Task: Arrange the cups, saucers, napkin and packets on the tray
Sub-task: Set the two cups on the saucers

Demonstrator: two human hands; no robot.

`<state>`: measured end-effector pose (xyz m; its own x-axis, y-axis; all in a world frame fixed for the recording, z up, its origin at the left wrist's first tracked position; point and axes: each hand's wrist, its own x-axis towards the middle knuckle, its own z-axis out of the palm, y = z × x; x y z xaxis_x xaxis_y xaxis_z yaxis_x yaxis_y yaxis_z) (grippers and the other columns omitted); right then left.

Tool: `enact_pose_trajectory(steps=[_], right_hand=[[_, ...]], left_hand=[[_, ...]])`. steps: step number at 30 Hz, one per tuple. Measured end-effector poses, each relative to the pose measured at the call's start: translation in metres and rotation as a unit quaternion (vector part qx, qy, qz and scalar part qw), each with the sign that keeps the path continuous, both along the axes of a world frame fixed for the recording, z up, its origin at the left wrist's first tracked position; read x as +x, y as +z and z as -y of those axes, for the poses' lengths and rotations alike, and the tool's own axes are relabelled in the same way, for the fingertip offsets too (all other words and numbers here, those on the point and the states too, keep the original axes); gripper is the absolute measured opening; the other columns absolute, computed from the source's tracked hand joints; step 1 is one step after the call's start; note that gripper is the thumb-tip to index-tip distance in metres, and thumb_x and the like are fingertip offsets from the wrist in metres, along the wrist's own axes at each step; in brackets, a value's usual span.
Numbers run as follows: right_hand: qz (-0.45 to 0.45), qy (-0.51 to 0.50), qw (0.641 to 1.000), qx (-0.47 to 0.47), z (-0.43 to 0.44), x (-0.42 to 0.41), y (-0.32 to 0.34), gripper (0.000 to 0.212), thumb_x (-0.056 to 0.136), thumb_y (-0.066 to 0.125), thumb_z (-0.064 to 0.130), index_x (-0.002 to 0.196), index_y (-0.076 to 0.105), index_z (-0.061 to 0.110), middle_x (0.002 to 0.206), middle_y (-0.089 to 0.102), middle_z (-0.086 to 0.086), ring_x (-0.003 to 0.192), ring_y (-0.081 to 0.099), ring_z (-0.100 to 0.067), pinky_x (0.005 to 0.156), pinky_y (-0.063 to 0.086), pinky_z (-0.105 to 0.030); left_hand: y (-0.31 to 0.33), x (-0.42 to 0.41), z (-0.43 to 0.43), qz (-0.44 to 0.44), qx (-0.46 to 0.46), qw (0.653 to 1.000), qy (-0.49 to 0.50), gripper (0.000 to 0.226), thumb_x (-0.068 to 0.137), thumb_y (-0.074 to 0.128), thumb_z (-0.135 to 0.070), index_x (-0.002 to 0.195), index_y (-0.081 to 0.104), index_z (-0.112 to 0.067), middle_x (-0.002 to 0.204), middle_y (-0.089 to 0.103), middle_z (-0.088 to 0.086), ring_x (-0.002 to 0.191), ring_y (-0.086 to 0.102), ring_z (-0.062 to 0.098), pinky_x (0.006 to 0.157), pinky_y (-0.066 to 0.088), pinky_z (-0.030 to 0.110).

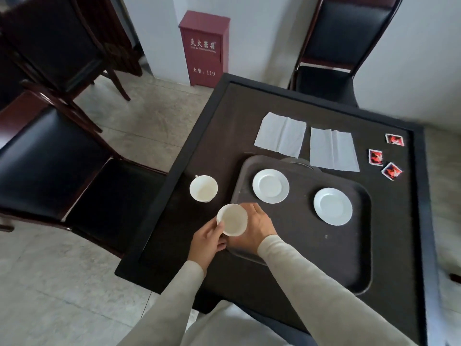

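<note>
A dark tray [311,245] lies on the dark table, with two white saucers on it: one [270,186] at its far left, the other [332,206] toward the right. Both my hands hold a white cup [232,220] over the tray's left edge; my left hand [207,242] grips its near left side and my right hand [257,227] wraps its right side. A second white cup [203,188] stands on the table left of the tray. Two white napkins [280,134] [333,149] lie flat beyond the tray. Three red packets [394,139] [375,157] [391,171] lie at the far right.
The table [174,240] has a raised black rim. Black-seated wooden chairs stand to the left [50,158] and at the far side [334,46]. A red fire-extinguisher box [204,48] stands on the floor by the wall.
</note>
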<state>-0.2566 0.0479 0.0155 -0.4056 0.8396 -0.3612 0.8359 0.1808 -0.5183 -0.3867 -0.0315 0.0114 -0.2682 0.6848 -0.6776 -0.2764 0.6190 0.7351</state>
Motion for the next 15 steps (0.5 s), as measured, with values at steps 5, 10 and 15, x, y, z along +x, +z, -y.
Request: enact_pose_trajectory(steps=[5, 10, 15], right_hand=[[0.009, -0.068, 0.996, 0.051, -0.013, 0.033, 0.006, 0.084, 0.059, 0.070, 0.068, 0.123, 0.052, 0.018, 0.119, 0.057, 0.000, 0.113, 0.050, -0.022, 0.102, 0.036, -0.031], [0.020, -0.136, 0.989, 0.057, -0.027, 0.049, 0.006, 0.092, 0.049, 0.056, 0.078, 0.119, 0.050, 0.019, 0.113, 0.056, 0.004, 0.112, 0.053, -0.021, 0.099, 0.036, -0.029], [-0.077, -0.237, 0.968, -0.020, -0.042, 0.065, 0.012, 0.094, 0.045, 0.071, 0.079, 0.115, 0.038, 0.025, 0.109, 0.052, 0.006, 0.104, 0.059, -0.022, 0.082, 0.045, -0.029]], left_hand=[[0.012, 0.036, -0.024, 0.027, 0.009, 1.000, -0.013, 0.020, 0.102, 0.059, -0.038, 0.119, 0.070, -0.042, 0.121, 0.074, -0.004, 0.112, 0.071, 0.022, 0.077, 0.064, 0.033], [0.023, 0.060, -0.049, 0.044, 0.018, 0.999, -0.017, 0.031, 0.104, 0.055, -0.039, 0.131, 0.066, -0.030, 0.123, 0.074, 0.004, 0.109, 0.073, 0.025, 0.082, 0.064, 0.038], [0.031, 0.069, -0.082, 0.044, 0.009, 0.999, -0.029, 0.036, 0.104, 0.054, -0.040, 0.135, 0.063, -0.026, 0.125, 0.072, 0.007, 0.104, 0.075, 0.028, 0.082, 0.065, 0.044]])
